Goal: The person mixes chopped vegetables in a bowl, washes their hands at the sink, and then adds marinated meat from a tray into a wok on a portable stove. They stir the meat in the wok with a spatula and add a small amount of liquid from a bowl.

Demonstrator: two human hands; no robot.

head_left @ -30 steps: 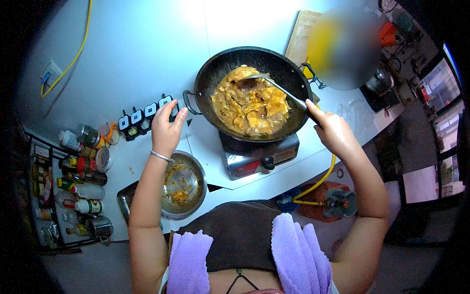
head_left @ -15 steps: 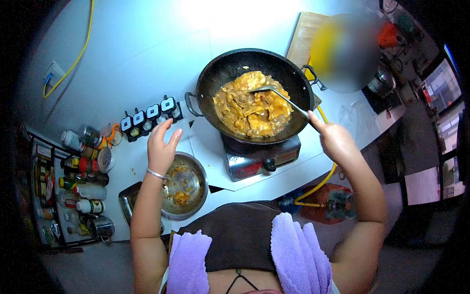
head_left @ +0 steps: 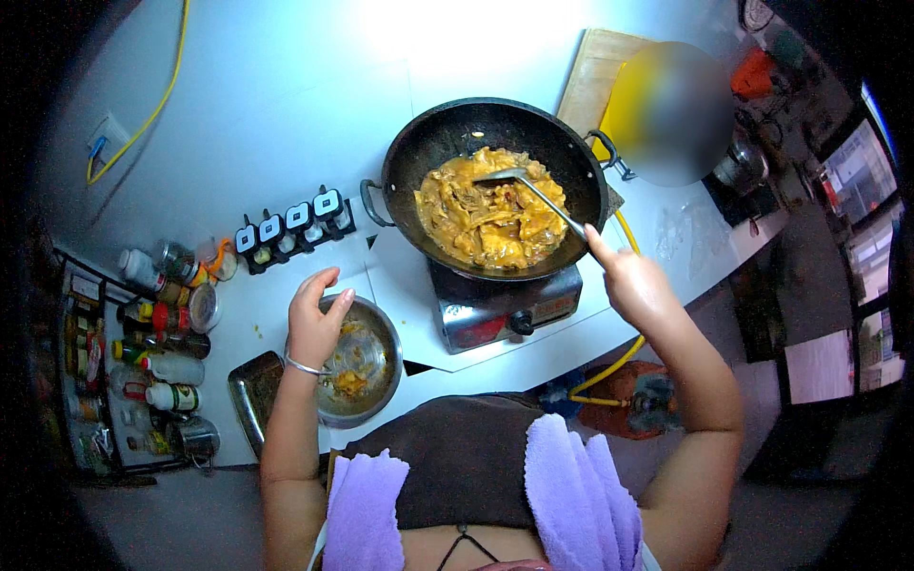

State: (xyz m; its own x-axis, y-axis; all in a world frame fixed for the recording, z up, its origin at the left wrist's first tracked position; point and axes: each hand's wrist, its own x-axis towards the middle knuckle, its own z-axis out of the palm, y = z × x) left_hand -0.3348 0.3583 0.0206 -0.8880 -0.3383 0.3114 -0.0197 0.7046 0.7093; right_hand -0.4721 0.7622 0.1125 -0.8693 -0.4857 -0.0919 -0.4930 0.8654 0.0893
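A black two-handled wok (head_left: pixel 419 133) sits on a portable gas stove (head_left: pixel 505 314). Pieces of meat in brown-yellow sauce (head_left: pixel 500 233) fill its bottom. My right hand (head_left: pixel 640 287), at the wok's near right, is closed round the handle of a metal spatula (head_left: pixel 545 198). The spatula's head rests in the food near the middle. My left hand (head_left: pixel 318 319) hovers by the far left rim of a steel bowl (head_left: pixel 386 366), fingers apart and holding nothing. Inside that bowl lie sauce smears and a few scraps.
Left of the wok stands a black rack of seasoning boxes (head_left: pixel 297 228). Beyond it, jars and bottles (head_left: pixel 176 369) crowd a shelf. A metal tray (head_left: pixel 255 395) lies beside the bowl. Back right is a wooden board (head_left: pixel 586 81). A yellow hose (head_left: pixel 624 357) runs below the table edge.
My left hand has come down toward the steel bowl. My right hand has shifted slightly left and nearer, and the spatula's head has slid a little left through the food.
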